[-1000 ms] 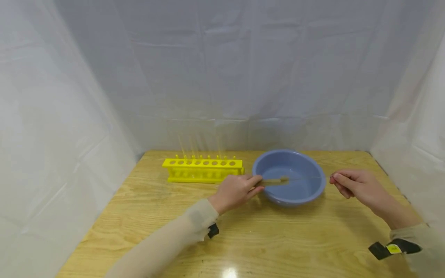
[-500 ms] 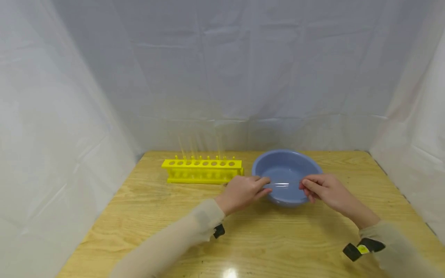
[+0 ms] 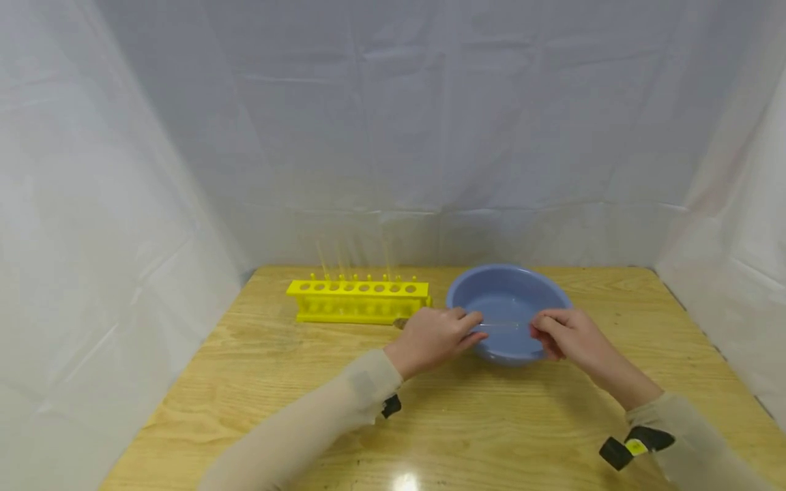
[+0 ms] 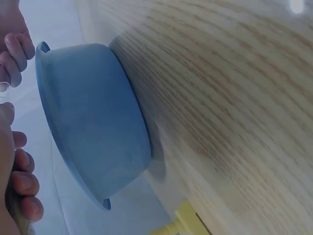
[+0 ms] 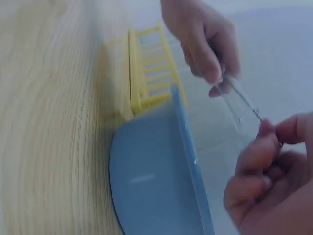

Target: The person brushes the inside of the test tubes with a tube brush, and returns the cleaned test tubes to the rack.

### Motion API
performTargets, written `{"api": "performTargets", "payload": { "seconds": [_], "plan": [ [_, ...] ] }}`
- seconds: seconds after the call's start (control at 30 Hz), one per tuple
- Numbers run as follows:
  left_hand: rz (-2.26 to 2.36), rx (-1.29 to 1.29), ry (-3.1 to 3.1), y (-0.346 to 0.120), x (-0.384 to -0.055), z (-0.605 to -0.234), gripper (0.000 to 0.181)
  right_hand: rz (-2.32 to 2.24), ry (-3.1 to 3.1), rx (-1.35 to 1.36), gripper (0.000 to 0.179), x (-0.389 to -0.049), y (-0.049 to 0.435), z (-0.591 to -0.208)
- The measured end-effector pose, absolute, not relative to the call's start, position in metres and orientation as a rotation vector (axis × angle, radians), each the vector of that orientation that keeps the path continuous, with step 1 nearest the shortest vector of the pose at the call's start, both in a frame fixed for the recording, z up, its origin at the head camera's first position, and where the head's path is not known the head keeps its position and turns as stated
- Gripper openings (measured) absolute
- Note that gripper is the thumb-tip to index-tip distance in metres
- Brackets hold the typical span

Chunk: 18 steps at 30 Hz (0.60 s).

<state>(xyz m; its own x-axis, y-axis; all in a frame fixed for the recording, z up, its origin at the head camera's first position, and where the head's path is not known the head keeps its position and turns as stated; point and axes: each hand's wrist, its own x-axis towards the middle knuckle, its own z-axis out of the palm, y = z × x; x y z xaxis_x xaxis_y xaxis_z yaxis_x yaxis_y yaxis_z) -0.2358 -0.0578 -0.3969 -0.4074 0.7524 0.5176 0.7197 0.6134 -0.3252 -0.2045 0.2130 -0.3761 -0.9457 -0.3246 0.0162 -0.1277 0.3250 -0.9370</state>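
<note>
My left hand (image 3: 434, 337) grips a clear glass test tube (image 5: 240, 100), held nearly level above the near side of the blue basin (image 3: 451, 296). My right hand (image 3: 572, 341) pinches the twisted wire handle of a test tube brush (image 5: 258, 115) close to the tube's mouth. The wire runs into the tube. Brown bristles (image 3: 400, 322) show beyond the left hand, at the tube's far end; the fingers hide the stretch between. In the left wrist view, dark bristles (image 4: 15, 208) appear behind the curled left fingers.
Left of the basin stands a yellow test tube rack (image 3: 359, 288) with a row of holes and pegs. Several faint clear tubes (image 3: 341, 256) rise from its back. White sheeting (image 3: 393, 136) surrounds the wooden table (image 3: 479, 429) at the back and sides.
My right hand has moved left toward the left hand, pushing the brush deeper into the tube. Bristles seen right of the left hand now show at its left. The left hand shifted slightly right.
</note>
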Motion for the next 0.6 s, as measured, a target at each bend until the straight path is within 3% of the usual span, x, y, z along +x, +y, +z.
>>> {"api": "performTargets", "payload": {
  "seconds": [0.6],
  "plan": [
    [0.101,-1.197,-2.150,-0.0614,-0.2362,-0.3966,0.029,-1.578,2.535,-0.370,0.035,-0.2030,0.2166,-0.3725]
  ]
}}
